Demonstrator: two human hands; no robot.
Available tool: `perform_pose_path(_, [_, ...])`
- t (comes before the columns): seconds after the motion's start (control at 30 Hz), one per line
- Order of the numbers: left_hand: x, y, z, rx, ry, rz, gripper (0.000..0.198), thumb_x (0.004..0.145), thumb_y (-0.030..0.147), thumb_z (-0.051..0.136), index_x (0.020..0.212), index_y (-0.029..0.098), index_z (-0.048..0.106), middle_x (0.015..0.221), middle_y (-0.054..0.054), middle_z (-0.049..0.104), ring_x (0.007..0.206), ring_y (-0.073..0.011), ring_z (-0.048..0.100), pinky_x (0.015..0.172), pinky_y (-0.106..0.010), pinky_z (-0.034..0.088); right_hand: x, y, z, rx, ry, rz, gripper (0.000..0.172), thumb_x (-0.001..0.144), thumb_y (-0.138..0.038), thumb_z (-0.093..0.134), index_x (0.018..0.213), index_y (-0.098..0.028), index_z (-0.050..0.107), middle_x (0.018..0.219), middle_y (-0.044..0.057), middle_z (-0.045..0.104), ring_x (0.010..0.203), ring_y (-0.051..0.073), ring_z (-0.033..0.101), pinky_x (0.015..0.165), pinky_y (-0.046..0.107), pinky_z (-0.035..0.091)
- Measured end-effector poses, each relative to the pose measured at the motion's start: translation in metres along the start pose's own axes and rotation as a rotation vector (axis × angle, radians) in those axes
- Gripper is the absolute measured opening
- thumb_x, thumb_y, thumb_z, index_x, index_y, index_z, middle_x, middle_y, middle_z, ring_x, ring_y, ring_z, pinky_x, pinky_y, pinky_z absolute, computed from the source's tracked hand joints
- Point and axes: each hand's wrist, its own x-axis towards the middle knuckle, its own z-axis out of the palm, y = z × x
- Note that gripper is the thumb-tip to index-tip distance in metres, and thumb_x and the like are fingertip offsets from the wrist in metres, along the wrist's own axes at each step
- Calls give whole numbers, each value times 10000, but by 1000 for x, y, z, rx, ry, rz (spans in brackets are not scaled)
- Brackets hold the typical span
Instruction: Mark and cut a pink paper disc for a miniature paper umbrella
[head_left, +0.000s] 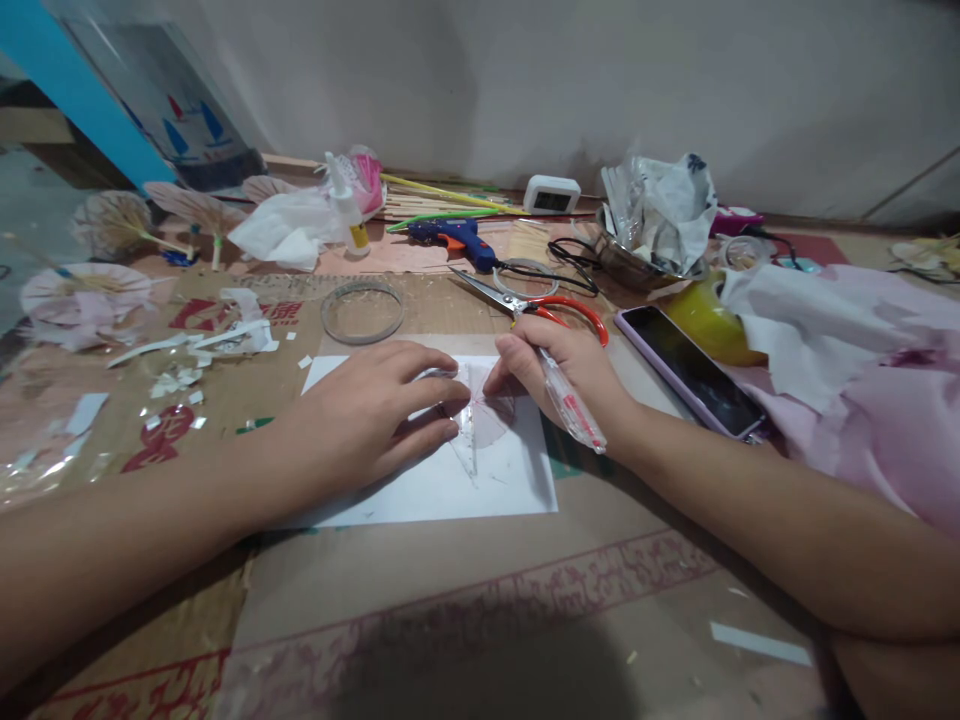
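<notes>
A sheet of white paper point(510, 490) lies on the cardboard, with thin reddish lines drawn on it. My left hand point(367, 420) rests flat over its left part, fingertips pressing on a clear triangular ruler point(469, 440). Much of the ruler is under those fingers. In my right hand point(559, 375) is a clear pen with a red refill point(571, 400), its tip down at the ruler's right edge. Just beyond that hand lie scissors with red-orange handles point(570, 305), partly hidden by it.
A roll of tape point(362, 310) and paper scraps point(180, 380) lie to the left. Behind are a blue glue gun point(454, 238), a glue bottle point(346, 215) and a metal bowl point(652, 260). A phone point(690, 370) and pink cloth point(877, 390) lie at right.
</notes>
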Motion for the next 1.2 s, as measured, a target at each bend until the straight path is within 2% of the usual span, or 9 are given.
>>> perform_pose_path(0.23, [-1,0,1,1,31,16,234,1011,378,560,1181,280,687,1296,-78,642,1165,-268,618,976,-457,505,1,-1,0,4,1,6,427,1020,-515,570,727,-206,594,694,-20,754,637,125,680,649,249,457])
perform_pose_path(1.2, [1,2,-2,13,16,13,253,1012,375,549,1173,265,711,1269,-87,670,1156,-269,635,1002,-471,491,0,-1,-1,-10,-15,11,438,1027,-520,547,744,-198,635,703,-3,750,649,132,683,663,259,459])
